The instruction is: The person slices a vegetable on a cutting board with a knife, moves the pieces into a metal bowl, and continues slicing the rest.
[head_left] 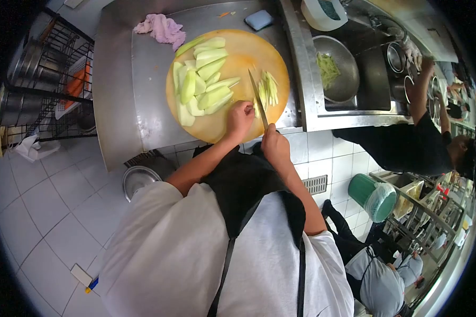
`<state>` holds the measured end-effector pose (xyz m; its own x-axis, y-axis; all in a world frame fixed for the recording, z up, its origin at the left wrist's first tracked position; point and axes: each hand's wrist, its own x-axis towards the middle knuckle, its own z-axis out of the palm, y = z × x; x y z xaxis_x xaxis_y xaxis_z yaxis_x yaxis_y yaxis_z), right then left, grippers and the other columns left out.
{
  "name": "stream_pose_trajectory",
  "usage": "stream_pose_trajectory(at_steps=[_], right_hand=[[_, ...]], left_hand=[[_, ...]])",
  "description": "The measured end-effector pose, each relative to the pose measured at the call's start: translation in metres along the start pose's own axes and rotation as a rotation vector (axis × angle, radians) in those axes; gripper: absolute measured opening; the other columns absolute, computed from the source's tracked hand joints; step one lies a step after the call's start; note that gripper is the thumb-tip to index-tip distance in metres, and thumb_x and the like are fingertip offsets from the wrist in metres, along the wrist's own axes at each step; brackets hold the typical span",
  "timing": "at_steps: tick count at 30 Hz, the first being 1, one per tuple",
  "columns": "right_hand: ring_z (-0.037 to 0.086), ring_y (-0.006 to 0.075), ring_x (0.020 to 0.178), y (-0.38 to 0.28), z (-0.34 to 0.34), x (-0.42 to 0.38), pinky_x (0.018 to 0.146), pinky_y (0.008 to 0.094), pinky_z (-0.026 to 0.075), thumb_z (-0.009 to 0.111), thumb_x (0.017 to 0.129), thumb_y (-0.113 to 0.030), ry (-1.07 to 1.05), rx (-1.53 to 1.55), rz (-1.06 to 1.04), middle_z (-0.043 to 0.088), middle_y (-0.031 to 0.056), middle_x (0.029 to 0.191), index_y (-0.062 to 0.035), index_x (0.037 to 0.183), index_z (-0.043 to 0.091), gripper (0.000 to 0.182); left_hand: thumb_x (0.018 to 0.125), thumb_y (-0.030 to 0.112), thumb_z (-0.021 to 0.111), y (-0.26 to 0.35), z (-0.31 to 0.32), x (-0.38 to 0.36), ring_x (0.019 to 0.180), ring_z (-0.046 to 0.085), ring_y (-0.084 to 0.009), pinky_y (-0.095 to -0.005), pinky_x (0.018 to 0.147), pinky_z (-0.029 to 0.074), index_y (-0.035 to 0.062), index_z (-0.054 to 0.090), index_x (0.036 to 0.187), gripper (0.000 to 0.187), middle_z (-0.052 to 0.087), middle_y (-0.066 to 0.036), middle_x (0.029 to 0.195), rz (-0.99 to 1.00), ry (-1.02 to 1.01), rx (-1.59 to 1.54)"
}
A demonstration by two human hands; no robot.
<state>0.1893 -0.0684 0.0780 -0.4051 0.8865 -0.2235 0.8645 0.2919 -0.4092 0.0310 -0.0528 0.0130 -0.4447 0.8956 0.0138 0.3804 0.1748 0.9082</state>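
1. White shirt (185,259) is worn under black apron (238,206).
2. Knife (258,100) is gripped in right hand (275,145); left hand (240,119) is curled just beside blade.
3. On board (246,50), strips (269,89) are laid right, slices (211,68) left.

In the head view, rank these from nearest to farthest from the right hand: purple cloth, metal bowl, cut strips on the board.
From the right hand:
1. Cut strips: just ahead, on the board's right side.
2. Metal bowl: off to the right.
3. Purple cloth: far side of the counter, left.
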Motion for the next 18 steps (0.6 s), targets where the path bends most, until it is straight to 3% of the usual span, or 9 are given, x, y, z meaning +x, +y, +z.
stream_pose_trajectory(at_steps=[6,18], right_hand=[[0.070,0.0437,0.064,0.004,0.012,-0.014,0.058,0.0528,0.056,0.056,0.092,-0.006,-0.021,-0.017,0.011,0.068,0.0249,0.069,0.0005,0.096,0.047,0.011],[0.072,0.0421,0.068,0.002,0.024,0.004,0.061,0.0508,0.058,0.054,0.090,-0.005,-0.045,-0.034,0.011,0.069,0.0255,0.072,0.0014,0.098,0.049,0.012]], left_hand=[[0.081,0.003,0.076,-0.002,0.002,-0.002,0.077,0.074,-0.0246,-0.0365,0.069,0.057,0.0010,0.071,0.096,0.016,0.071,-0.012,0.091,0.026,0.017,0.045],[0.077,0.000,0.077,-0.005,0.008,-0.002,0.073,0.072,-0.0236,-0.0352,0.066,0.057,0.0002,0.070,0.092,0.017,0.070,-0.012,0.086,-0.001,0.016,-0.005]])
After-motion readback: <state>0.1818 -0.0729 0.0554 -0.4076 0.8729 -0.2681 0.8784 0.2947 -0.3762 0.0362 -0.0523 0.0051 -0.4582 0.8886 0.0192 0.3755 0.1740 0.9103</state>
